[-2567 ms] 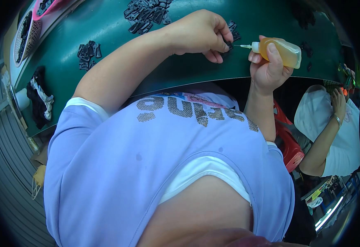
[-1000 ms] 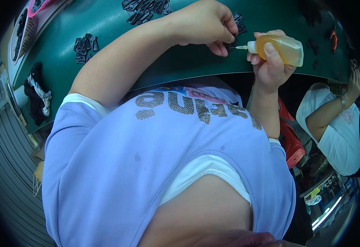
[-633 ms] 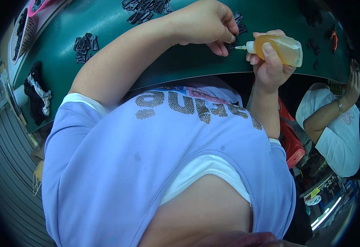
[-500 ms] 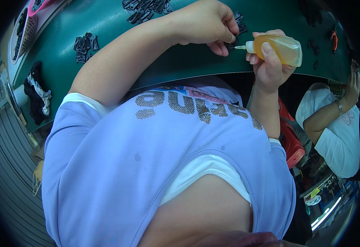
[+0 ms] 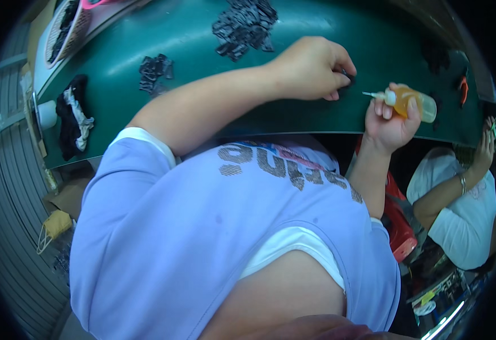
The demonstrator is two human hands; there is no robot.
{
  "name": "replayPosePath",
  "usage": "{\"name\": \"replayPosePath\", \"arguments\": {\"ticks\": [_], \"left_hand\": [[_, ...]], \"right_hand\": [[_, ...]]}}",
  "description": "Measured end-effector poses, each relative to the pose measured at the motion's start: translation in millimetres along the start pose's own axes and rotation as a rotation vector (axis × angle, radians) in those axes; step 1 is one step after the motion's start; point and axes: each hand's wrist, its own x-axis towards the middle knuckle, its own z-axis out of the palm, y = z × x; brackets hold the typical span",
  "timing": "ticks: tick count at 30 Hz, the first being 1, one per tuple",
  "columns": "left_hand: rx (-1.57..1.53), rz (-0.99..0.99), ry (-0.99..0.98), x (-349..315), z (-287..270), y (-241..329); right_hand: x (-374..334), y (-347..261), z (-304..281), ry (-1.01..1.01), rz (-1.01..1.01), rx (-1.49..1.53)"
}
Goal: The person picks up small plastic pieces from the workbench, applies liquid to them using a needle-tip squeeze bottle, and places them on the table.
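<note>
The right hand (image 5: 392, 126) is closed around a clear squeeze bottle (image 5: 415, 105), which lies nearly sideways above the green table (image 5: 197, 37), close to its near edge. Inside the bottle there is an amber liquid; its colour is deeper toward the neck, and the base end is paler. The thin needle tip (image 5: 368, 93) is directed to the left hand (image 5: 313, 71) but does not touch it. The left hand pinches a small black piece (image 5: 347, 78), mostly hidden by the fingers and blurred, so its shape I cannot tell. The two hands are near each other but apart

At the upper left, a white basket with holes (image 5: 79, 38) contains dark pieces. Beside it shows only the rim of a pink container (image 5: 96, 3); its content I cannot see. A large black heap (image 5: 245, 28) and a smaller black heap (image 5: 156, 72) lie directly on the table
</note>
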Motion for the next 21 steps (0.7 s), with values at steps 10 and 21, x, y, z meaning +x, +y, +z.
{"name": "replayPosePath", "arguments": {"ticks": [10, 21], "left_hand": [[0.989, 0.361, 0.697, 15.3, -59.0, -1.8], [0.898, 0.019, 0.67, 17.3, -89.8, 9.4]], "right_hand": [[-2.6, 2.1, 9.3, -0.014, -0.042, -0.057], [-1.7, 2.4, 6.0, 0.011, -0.05, -0.086]]}}
